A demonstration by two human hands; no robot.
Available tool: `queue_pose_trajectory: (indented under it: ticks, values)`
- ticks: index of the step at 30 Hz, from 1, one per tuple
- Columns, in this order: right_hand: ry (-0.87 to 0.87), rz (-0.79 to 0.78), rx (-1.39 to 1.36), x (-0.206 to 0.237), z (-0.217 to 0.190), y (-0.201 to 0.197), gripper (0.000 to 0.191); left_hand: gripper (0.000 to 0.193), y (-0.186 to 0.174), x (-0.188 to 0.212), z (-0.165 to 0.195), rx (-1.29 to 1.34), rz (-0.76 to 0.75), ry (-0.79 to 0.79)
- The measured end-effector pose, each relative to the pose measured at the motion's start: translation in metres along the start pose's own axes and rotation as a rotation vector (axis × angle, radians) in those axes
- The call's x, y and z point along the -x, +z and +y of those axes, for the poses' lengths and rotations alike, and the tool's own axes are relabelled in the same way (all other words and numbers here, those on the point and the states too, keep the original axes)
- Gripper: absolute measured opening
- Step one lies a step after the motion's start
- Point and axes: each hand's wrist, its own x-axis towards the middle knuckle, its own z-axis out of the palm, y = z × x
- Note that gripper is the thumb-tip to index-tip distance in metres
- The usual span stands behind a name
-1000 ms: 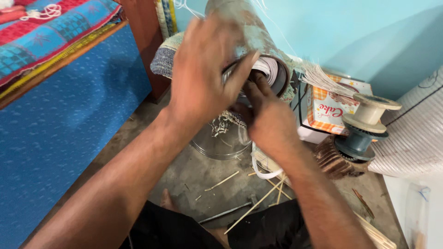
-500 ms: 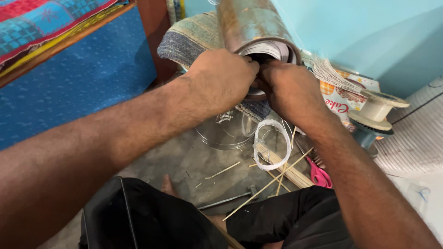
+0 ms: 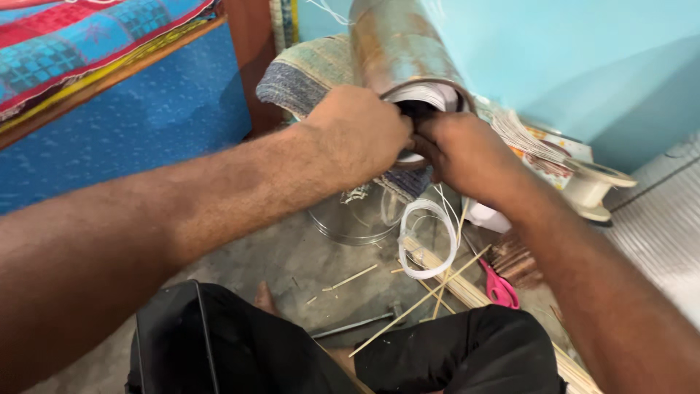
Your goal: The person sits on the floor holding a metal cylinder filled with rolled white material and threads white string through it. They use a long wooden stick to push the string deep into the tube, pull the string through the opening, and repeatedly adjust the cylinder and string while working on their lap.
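Both hands, left hand (image 3: 361, 135) and right hand (image 3: 467, 153), grip clamped at the mouth of the rusty metal tube (image 3: 401, 51) at upper centre, pinching white paper roll (image 3: 423, 95) inside; likely thin, floppy, tearable.

The metal cylinder (image 3: 397, 44) is dull brown and rust-mottled, with white rolled paper (image 3: 426, 95) at its mouth. Behind it lies a woven mat (image 3: 306, 73) in muted green, beige and grey-blue. The wall (image 3: 569, 51) is pale turquoise. The cloth (image 3: 80, 51) at the upper left is patterned in red, blue and yellow squares, above a speckled blue surface (image 3: 146, 124). A white plastic loop (image 3: 430, 237), pink scissors (image 3: 499, 288) and pale yellow sticks (image 3: 423, 303) lie on the grey floor (image 3: 292, 255). The trousers (image 3: 452, 357) are black.
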Motion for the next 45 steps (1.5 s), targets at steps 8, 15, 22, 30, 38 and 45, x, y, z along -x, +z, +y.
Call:
queue_pose_trajectory:
  ticks: [8,15,22,30,38,45]
  values:
    - [-0.005,-0.009,0.241,-0.010,-0.004,-0.002,0.020,0.026,-0.021,0.001,0.004,-0.058,-0.097,-0.048]
    - [0.057,0.073,0.376,-0.011,-0.004,0.019,0.020,0.022,-0.011,0.006,0.017,-0.075,0.069,-0.096]
    - [-0.058,0.306,0.298,-0.001,-0.001,0.035,0.022,0.019,0.004,0.002,0.021,-0.072,0.126,-0.128]
    - [-0.106,0.499,0.128,0.004,0.007,0.053,0.016,0.033,0.036,0.043,0.005,0.661,0.818,-0.313]
    - [-0.011,0.681,0.043,-0.003,-0.022,0.082,0.024,0.077,0.090,-0.034,-0.006,1.114,1.038,-0.492]
    - [-0.107,0.627,-0.230,0.010,0.008,0.083,0.012,0.084,0.070,-0.040,0.020,0.748,0.879,-0.557]
